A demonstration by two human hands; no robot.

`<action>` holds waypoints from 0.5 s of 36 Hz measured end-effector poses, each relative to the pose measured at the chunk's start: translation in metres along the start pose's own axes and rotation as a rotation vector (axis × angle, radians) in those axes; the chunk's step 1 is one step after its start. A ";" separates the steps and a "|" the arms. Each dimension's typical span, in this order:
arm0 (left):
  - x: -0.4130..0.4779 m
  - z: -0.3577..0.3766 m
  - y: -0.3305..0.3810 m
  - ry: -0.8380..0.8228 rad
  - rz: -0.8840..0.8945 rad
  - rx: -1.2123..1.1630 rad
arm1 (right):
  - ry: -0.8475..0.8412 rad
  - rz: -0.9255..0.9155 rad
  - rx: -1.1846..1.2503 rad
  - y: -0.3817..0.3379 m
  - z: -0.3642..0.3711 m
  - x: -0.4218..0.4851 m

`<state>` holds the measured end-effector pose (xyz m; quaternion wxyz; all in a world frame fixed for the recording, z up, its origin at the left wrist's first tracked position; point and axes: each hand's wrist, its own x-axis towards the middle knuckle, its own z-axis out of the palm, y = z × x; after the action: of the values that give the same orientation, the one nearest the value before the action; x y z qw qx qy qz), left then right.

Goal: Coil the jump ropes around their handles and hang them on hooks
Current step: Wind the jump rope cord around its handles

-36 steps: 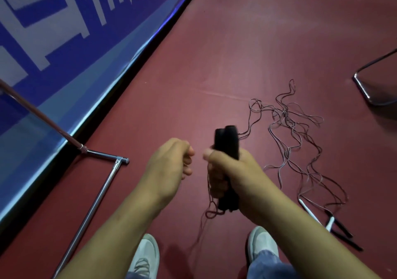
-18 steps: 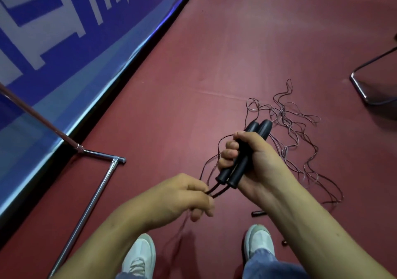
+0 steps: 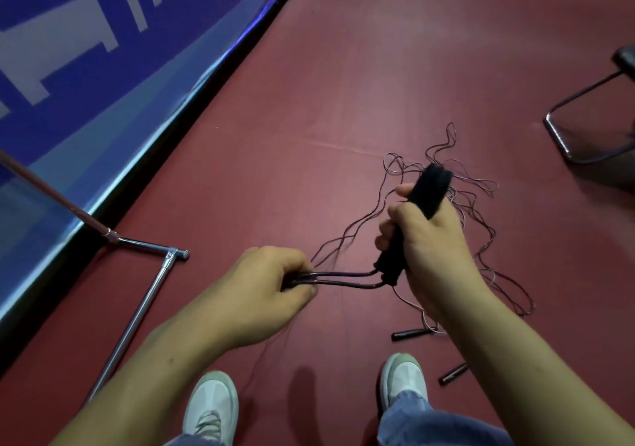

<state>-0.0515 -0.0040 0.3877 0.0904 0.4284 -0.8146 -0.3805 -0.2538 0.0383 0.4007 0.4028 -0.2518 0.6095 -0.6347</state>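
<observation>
Tension matters here: the left grip (image 3: 275, 284) pinches two thin dark rope strands (image 3: 343, 275), holding them straight, while the right grip (image 3: 433, 253) clenches the paired black foam handles (image 3: 427, 193), tilted up, likely as a core for winding. Beyond, more thin tangled ropes (image 3: 470, 205) lie on the dark red floor (image 3: 378, 67), not yet coiled.

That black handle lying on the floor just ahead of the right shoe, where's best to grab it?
Take the black handle round its middle, from straight above, fingers across its narrow width. It lies flat on the floor, a slim rod lying crosswise to the person, with nothing covering its middle.
</observation>
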 end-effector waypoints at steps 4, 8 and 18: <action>-0.003 -0.006 0.015 0.023 0.115 -0.125 | -0.253 -0.001 -0.360 0.003 -0.002 -0.010; -0.003 -0.015 0.026 -0.094 0.081 -0.227 | -0.654 0.187 -0.403 0.006 0.002 -0.028; -0.006 -0.037 0.027 -0.153 0.006 -0.196 | -0.913 0.427 -0.267 0.003 -0.001 -0.039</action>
<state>-0.0476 -0.0095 0.4333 0.0706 0.3848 -0.7792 -0.4896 -0.2321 0.0709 0.4040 0.7126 -0.4220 0.4851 -0.2808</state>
